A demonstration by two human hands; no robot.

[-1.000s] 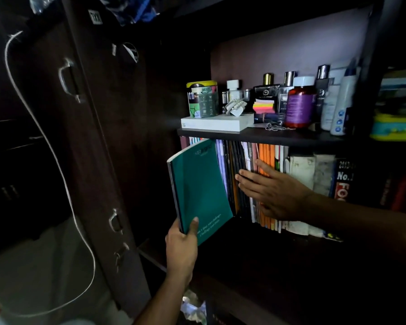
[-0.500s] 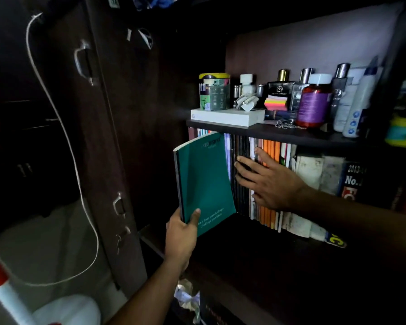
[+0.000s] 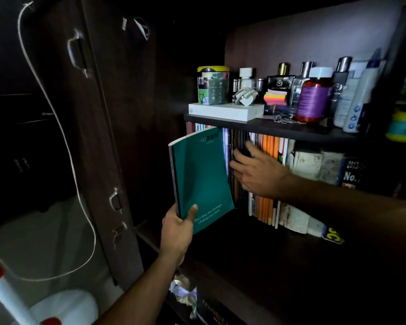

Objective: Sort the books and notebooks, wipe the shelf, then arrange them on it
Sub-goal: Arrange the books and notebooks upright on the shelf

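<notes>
The green notebook (image 3: 201, 177), a thin soft-cover with pale lettering, stands half out of the lower shelf (image 3: 279, 233) at frame centre, pinched at its bottom corner by the left hand (image 3: 177, 227). So low a grip could let the limp cover bend or slip. The right hand (image 3: 256, 172), fingers spread, presses the upright notebooks (image 3: 268, 146); easing off might topple them.

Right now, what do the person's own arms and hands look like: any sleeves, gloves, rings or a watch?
Both forearms are bare as far as the frame shows, with no sleeve in sight. The left hand and the right hand wear no gloves. No ring, watch or band shows at either wrist or on the fingers, though the light is dim, so a thin ring could go unseen.
</notes>
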